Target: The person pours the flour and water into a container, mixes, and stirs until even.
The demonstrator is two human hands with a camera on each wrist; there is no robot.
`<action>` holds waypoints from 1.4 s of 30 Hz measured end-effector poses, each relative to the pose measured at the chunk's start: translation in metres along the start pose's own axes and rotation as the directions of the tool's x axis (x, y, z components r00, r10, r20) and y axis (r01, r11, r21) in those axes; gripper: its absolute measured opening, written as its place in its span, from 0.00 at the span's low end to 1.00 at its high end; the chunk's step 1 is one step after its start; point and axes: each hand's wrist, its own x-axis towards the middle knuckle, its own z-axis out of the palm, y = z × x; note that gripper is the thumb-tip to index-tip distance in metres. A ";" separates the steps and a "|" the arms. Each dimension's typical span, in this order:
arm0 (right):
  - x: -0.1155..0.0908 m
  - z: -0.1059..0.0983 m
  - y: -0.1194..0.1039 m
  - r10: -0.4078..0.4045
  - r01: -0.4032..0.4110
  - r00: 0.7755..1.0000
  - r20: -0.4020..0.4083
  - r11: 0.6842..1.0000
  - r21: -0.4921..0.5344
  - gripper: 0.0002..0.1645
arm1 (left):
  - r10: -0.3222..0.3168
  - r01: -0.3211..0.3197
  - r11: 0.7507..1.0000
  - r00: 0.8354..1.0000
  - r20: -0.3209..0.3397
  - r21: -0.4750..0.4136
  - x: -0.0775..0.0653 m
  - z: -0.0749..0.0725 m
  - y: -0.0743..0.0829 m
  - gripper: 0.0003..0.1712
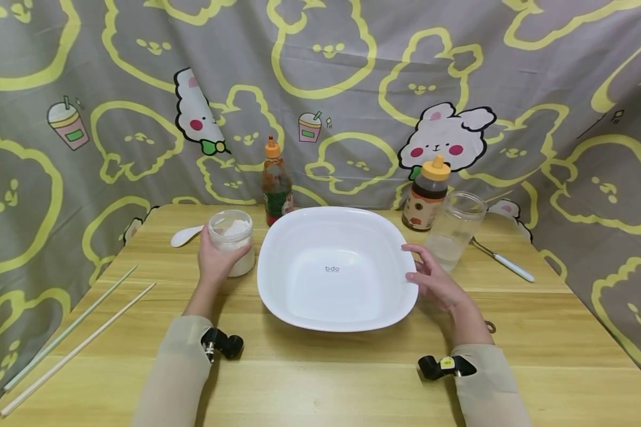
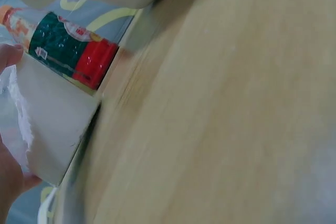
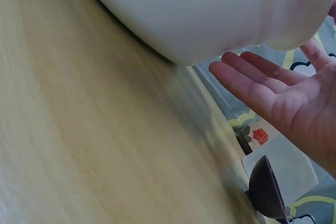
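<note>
The white basin [image 1: 331, 299] is sitting between both hands on the tabletop [image 1: 331, 379]; its inner floor is showing the dark letters "bdo" above a smaller line too fine to read. The left hand [image 1: 213, 258] is gripping a clear jar [image 1: 241, 258] of white powder, just beside the basin. The right hand [image 1: 440, 284] is holding the basin's right rim with its thumb and 1 fingertip, the other fingers extending nearly straight beside the outer wall. Behind the jar, a sauce bottle [image 1: 276, 193] with an orange cap is bearing a green label, its writing illegible. At right, a brown bottle [image 1: 421, 207] with a yellow cap is carrying a cream label, also illegible, beside a clear container [image 1: 454, 234]. A pale-handled utensil [image 1: 514, 270] is lying to the container's right. A white spoon [image 1: 184, 237] is lying near the left hand, and 2 sticks [image 1: 79, 350] are lying at far left.
</note>
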 end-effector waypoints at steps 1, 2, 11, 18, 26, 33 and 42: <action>0.000 0.000 0.000 0.002 -0.002 1.000 0.001 1.000 0.000 0.32 | 0.009 -0.009 1.000 1.000 0.003 0.004 -0.001 -0.001 0.002 0.55; 0.000 0.000 0.000 0.003 -0.003 1.000 0.003 1.000 -0.002 0.31 | 0.014 -0.014 1.000 1.000 0.007 0.010 -0.002 -0.001 0.005 0.55; 0.001 -0.001 0.001 -0.001 0.001 1.000 0.006 1.000 0.004 0.32 | 0.096 -0.095 0.995 0.994 0.047 -0.025 0.001 -0.012 0.028 0.54; 0.003 0.000 0.001 -0.012 0.011 1.000 0.024 1.000 0.025 0.33 | 0.209 -0.212 0.976 0.976 0.066 0.047 0.007 -0.018 0.047 0.51; 0.003 0.002 0.005 -0.051 0.045 0.997 0.061 0.995 0.085 0.34 | 0.230 -0.248 0.956 0.966 0.122 0.159 0.007 -0.023 0.066 0.51; 0.002 0.003 0.007 -0.081 0.071 0.995 0.062 0.988 0.139 0.34 | 0.322 -0.361 0.907 0.927 0.194 0.219 0.006 -0.020 0.082 0.51; 0.003 0.004 0.009 -0.087 0.074 0.993 0.073 0.983 0.170 0.32 | 0.379 -0.444 0.850 0.890 0.255 0.285 0.002 -0.013 0.097 0.52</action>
